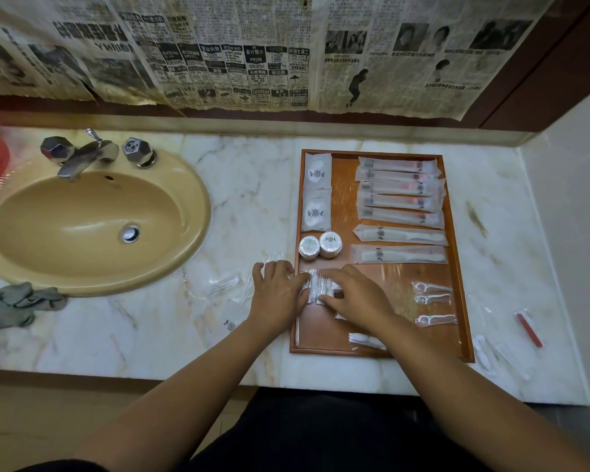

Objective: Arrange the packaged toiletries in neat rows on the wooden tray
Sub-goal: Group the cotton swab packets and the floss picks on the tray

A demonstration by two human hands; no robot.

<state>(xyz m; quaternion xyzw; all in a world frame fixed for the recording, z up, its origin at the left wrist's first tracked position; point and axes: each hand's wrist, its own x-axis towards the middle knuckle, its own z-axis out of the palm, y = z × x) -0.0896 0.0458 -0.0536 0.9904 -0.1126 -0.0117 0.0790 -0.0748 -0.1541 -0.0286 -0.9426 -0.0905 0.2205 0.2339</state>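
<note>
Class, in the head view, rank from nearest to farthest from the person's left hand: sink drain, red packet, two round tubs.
1. Round tubs, on the tray just beyond the left hand.
2. Sink drain, to the left.
3. Red packet, far right on the counter.

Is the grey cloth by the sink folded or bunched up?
Bunched up: the grey cloth lies in a crumpled, wrinkled heap on the counter at the sink rim.
</note>
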